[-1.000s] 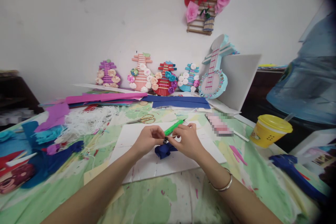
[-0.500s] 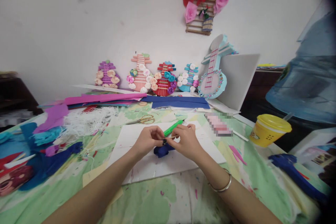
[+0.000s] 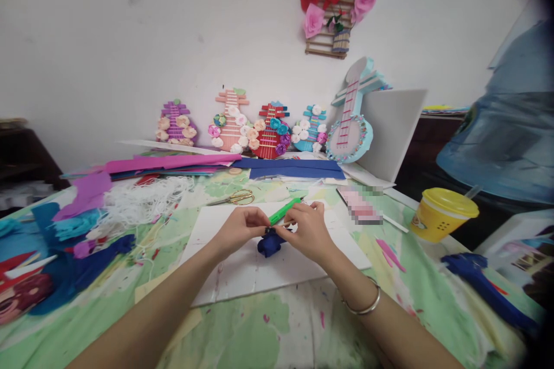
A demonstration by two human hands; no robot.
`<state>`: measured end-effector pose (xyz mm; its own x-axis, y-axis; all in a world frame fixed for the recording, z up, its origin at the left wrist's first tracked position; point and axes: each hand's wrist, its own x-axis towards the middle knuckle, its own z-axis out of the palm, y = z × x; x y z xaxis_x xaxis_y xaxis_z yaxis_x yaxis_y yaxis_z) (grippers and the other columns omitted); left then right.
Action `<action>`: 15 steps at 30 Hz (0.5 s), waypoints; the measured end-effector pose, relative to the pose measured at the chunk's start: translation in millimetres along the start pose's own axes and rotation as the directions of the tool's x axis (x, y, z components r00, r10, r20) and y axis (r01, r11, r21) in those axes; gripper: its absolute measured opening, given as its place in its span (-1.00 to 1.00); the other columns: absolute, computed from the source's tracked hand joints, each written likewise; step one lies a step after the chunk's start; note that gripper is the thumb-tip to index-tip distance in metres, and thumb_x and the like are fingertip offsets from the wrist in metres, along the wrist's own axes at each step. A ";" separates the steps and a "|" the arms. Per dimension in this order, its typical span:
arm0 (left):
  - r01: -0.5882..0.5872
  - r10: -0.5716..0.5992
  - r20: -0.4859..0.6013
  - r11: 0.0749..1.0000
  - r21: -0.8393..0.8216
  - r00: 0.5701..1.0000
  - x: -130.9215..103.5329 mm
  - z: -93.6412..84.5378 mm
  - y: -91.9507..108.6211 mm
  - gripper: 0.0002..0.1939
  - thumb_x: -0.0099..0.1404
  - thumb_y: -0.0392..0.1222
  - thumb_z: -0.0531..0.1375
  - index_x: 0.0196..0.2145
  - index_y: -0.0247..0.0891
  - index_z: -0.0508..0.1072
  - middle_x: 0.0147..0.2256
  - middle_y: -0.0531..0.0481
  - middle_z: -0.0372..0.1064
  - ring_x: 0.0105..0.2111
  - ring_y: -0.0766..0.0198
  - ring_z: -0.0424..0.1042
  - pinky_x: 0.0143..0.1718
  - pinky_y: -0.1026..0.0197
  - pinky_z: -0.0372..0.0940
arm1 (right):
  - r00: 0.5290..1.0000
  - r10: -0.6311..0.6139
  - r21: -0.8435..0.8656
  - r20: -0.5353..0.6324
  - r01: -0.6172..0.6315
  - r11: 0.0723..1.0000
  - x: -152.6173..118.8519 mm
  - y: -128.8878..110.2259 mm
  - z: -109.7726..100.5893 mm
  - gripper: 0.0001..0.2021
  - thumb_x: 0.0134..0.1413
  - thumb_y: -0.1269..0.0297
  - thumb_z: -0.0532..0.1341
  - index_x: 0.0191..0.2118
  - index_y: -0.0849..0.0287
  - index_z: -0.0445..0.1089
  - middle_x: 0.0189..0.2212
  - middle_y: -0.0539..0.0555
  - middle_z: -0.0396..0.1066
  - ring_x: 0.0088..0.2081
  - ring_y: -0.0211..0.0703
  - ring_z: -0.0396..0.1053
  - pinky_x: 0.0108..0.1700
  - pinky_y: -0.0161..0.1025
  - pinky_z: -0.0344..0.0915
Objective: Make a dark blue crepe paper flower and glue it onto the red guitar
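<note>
Over a white board [image 3: 229, 277], my left hand [image 3: 244, 228] and my right hand [image 3: 305, 230] meet with fingers pinched. Between their fingertips is a small dark item [image 3: 270, 230], too small to name. My right hand also has a thin stick [image 3: 286, 224] between its fingers. Dark blue crumpled material [image 3: 269, 244] sits just below the fingertips, partly hidden by my right hand. A bright green pen-like tool [image 3: 284, 211] lies behind the fingers.
Gold-handled scissors [image 3: 240, 197] lie behind the board. White string [image 3: 142, 202] is heaped at left, near blue material [image 3: 108, 256]. A yellow-lidded cup [image 3: 441, 216] stands at right. Decorated instrument models [image 3: 270, 132] lean on the wall.
My left hand has shifted slightly left and up at the fingertips. The dark item is more covered by the fingers, and more of the blue material shows below them.
</note>
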<state>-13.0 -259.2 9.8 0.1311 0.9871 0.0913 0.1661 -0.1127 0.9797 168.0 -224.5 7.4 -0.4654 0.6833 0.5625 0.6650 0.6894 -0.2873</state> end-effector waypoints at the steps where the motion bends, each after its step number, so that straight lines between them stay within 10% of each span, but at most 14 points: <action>1: 0.006 -0.006 0.005 1.000 0.009 1.000 -0.1 -0.8 0.6 -0.85 -0.05 -0.27 0.31 -0.48 -0.35 0.43 -0.50 -0.02 0.45 -0.45 0.27 0.43 -0.36 0.24 0.27 | 1.000 -0.006 -0.004 -0.003 0.006 1.000 -0.2 0.2 -0.1 -0.71 -0.04 0.09 0.25 -0.56 0.21 0.35 -0.53 -0.01 0.38 -0.39 -0.23 0.27 -0.20 -0.17 -0.16; 15: 0.014 -0.022 0.094 0.996 0.085 0.995 -1.6 -1.0 1.6 -0.87 -0.03 -0.31 0.25 -0.43 -0.31 0.42 -0.47 -0.05 0.49 -0.43 0.24 0.46 -0.40 0.26 0.26 | 0.988 -0.153 -0.004 -0.031 0.153 0.988 -1.9 -1.6 -5.3 -0.75 -0.03 0.14 0.25 -0.54 0.21 0.35 -0.51 -0.01 0.37 -0.39 -0.26 0.28 -0.17 -0.15 -0.14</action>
<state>-13.9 -260.9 11.5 0.2183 0.9745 0.0521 0.2507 -0.1076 0.9621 170.8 -228.2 10.9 -0.5437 0.5619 0.6234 0.5882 0.7850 -0.1944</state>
